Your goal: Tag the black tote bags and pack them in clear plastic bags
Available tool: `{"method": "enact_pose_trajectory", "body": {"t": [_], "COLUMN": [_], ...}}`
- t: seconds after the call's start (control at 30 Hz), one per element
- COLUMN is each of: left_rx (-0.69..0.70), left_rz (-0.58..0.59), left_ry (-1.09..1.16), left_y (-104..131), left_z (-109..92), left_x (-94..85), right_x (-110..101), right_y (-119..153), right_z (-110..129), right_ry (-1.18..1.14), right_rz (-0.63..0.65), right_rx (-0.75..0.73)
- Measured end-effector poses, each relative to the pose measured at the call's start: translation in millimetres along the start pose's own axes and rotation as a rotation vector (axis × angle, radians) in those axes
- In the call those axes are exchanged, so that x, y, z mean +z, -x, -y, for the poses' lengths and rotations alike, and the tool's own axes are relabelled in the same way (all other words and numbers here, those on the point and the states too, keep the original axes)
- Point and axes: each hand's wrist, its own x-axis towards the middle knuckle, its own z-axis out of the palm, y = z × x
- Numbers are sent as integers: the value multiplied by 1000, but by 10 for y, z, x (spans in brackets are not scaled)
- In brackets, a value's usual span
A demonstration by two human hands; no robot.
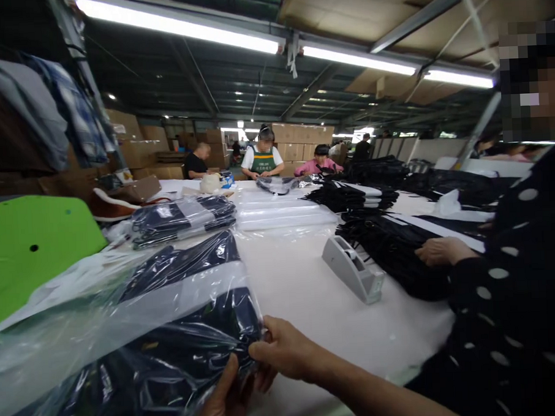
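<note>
A large clear plastic bag (159,354) lies across the left of the table, with dark navy folded goods and a broad white band inside. My right hand (286,350) grips the bag's right edge, thumb on top and fingers tucked beneath. Just below it, my left hand (228,394) is closed on the same edge near its lower corner, its thumb on the plastic. Part of the left hand's fingers is hidden under the bag.
A grey tape dispenser (354,269) stands right of the bag. Farther back are bagged dark goods (183,218), clear plastic sleeves (282,214) and black stacks (355,195). A co-worker's hand (445,250) rests on a black pile at right. A green panel (35,249) borders the left.
</note>
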Motion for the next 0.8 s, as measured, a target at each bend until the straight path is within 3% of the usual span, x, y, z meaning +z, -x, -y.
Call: {"method": "enact_pose_trajectory", "body": {"t": [0.17,0.23,0.27,0.3,0.4,0.43,0.5,0.6,0.8], "left_rx": [31,85,115,136,156,155,142,120,117], "left_rz": [-80,-134,-163,-187,-238,-249,-253,-247,-263], "left_ry": [-57,-104,-122,-141,-192,-207,-218,-210,-198], "left_y": [-66,-87,-95,-103,-124,-130,-136,-138,-145], "left_z": [-16,-11,-8,-5,3,3,-5,-28,-13], "left_x": [-7,-36,-58,-85,-178,-210,-267,-316,-218], "right_x": [-77,-330,-531,-780,-1696,-2002,-2517,-2941,-3032], "right_y": [-7,70,135,215,514,614,778,881,766], "right_z": [-91,-18,46,121,335,376,385,261,110], "right_ry": [-52,21,101,203,634,718,695,558,266], "right_rz": [72,63,-8,-147,-736,-908,-1077,-1068,-965], "right_rx": [-6,-3,-25,-64,-230,-208,-46,93,48]}}
